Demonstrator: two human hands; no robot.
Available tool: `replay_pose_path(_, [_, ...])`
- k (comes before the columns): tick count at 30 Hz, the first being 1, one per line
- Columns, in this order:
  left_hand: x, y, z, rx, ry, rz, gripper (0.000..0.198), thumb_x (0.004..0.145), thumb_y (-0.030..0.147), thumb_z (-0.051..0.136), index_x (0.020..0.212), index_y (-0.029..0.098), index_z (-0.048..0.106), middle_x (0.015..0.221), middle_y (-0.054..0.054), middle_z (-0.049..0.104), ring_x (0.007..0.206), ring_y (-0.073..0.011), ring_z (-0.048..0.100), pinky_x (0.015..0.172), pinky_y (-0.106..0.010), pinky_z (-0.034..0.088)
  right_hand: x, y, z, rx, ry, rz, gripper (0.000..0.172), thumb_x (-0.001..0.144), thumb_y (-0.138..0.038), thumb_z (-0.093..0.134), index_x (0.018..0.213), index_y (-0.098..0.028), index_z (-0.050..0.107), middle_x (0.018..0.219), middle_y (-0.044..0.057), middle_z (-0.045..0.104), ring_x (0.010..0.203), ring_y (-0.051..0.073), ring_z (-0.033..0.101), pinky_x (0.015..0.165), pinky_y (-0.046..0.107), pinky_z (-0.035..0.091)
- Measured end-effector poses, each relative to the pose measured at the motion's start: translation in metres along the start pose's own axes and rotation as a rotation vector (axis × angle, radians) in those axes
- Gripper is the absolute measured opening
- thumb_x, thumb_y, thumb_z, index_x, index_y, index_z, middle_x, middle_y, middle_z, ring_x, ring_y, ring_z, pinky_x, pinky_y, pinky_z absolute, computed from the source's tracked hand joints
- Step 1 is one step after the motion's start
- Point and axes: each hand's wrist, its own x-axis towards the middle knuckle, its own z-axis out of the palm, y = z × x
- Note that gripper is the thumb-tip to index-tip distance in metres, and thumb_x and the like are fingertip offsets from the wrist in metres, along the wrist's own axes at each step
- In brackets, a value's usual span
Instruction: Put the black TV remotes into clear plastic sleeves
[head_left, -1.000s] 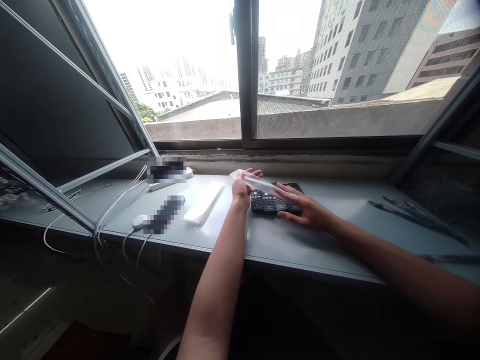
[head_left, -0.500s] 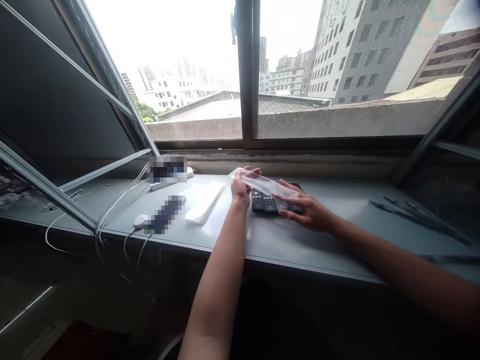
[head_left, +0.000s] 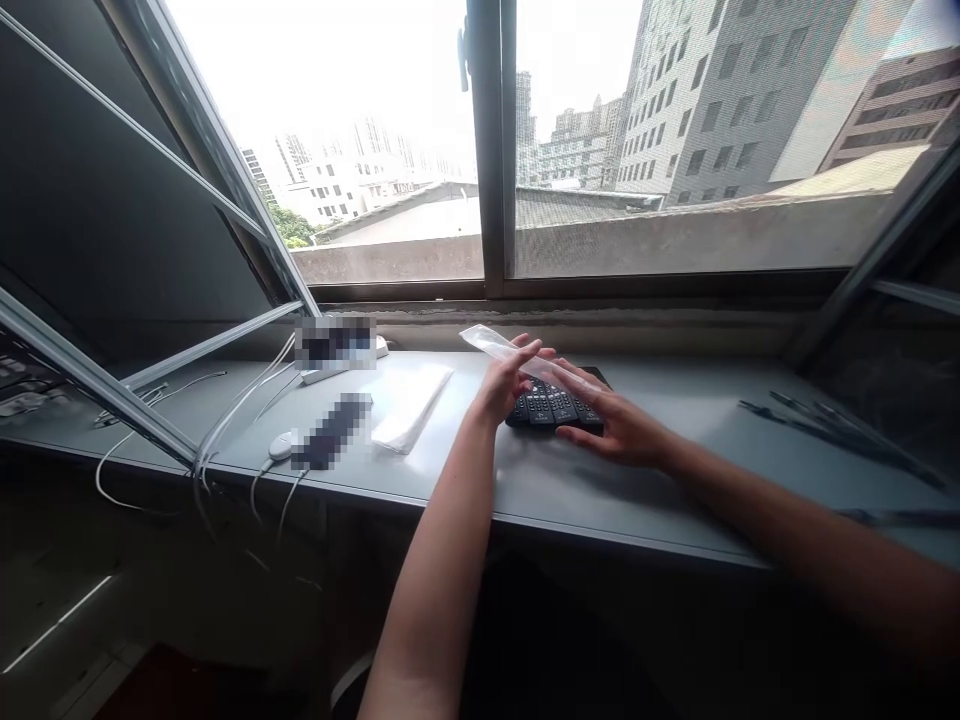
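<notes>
Since the earlier frame my left hand [head_left: 504, 378] has loosened and slid along the clear plastic sleeve [head_left: 525, 362], fingers now spread instead of curled round its end, and the sleeve's far tip has lifted a little toward the window. That hand touches the sleeve from below with fingers wide — a light support, not a firm grip. My right hand [head_left: 613, 425] pinches the sleeve's near end between thumb and fingers, narrow, resting right over the black remotes [head_left: 551, 405].

The sleeve slants up-left above the remotes, clear of the grey ledge [head_left: 675, 470]. The remotes lie side by side on the ledge, just under both hands, well back from the front edge.

Room to move: bare ledge to the right of the remotes up to a bundle of dark thin rods [head_left: 832, 425] near the right end. To the left, a flat stack of white bags [head_left: 411, 408] sits near my left forearm, then a white mouse [head_left: 281, 444] and white cables [head_left: 225, 420] draped over the front edge — tighter there. Behind the hands the window frame [head_left: 491, 150] and sill wall close off the back.
</notes>
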Motion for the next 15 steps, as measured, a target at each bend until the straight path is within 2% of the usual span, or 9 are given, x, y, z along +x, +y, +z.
replay_pose_path(3, [-0.002,0.000,-0.001,0.096,-0.077,-0.006,0.060,0.087,0.042,0.091,0.141,0.022,0.072,0.125,-0.016,0.080,0.102,-0.0255,0.079,0.060,-0.022,0.053,0.001,-0.002,0.000,0.009,-0.001,-0.011,0.095,0.103,-0.044,0.075,0.181,-0.042,0.020,0.186,0.003,0.027,0.172,0.038,0.022,0.137,0.063,0.030])
replay_pose_path(5, [-0.002,0.001,-0.001,0.109,-0.078,-0.005,0.054,0.088,0.036,0.090,0.138,0.022,0.074,0.122,-0.015,0.081,0.100,-0.0239,0.079,0.063,-0.022,0.054,0.002,-0.003,-0.001,0.020,0.021,-0.037,0.090,0.104,-0.043,0.074,0.180,-0.040,0.026,0.184,0.003,0.032,0.171,0.037,0.025,0.137,0.062,0.031])
replay_pose_path(8, [-0.001,0.004,-0.002,0.041,0.013,0.026,0.053,0.088,0.027,0.087,0.139,0.023,0.074,0.115,-0.012,0.082,0.103,-0.0237,0.079,0.066,-0.021,0.056,0.002,-0.006,-0.002,0.024,0.139,-0.048,0.069,0.105,-0.040,0.071,0.170,-0.036,0.050,0.172,0.007,0.053,0.164,0.038,0.043,0.131,0.061,0.043])
replay_pose_path(11, [0.002,0.007,-0.004,-0.110,0.127,0.076,0.054,0.089,0.024,0.085,0.142,0.024,0.071,0.113,-0.009,0.081,0.111,-0.0231,0.079,0.072,-0.020,0.059,0.002,-0.003,-0.006,-0.021,0.303,0.017,0.043,0.108,-0.038,0.066,0.151,-0.033,0.070,0.149,0.009,0.072,0.145,0.037,0.062,0.123,0.058,0.052])
replay_pose_path(13, [0.004,0.009,-0.008,-0.209,0.211,0.099,0.051,0.092,0.021,0.081,0.141,0.022,0.070,0.117,-0.009,0.082,0.111,-0.0209,0.080,0.076,-0.020,0.062,0.000,0.007,-0.006,-0.086,0.370,0.096,0.039,0.110,-0.039,0.062,0.147,-0.031,0.072,0.143,0.010,0.075,0.139,0.035,0.065,0.123,0.057,0.051])
replay_pose_path(15, [0.005,0.011,-0.012,-0.282,0.284,0.118,0.047,0.095,0.020,0.078,0.140,0.021,0.068,0.123,-0.009,0.081,0.108,-0.0185,0.080,0.077,-0.020,0.064,-0.003,0.025,-0.005,-0.185,0.372,0.183,0.046,0.109,-0.043,0.061,0.150,-0.025,0.068,0.146,0.014,0.072,0.141,0.038,0.063,0.125,0.061,0.047])
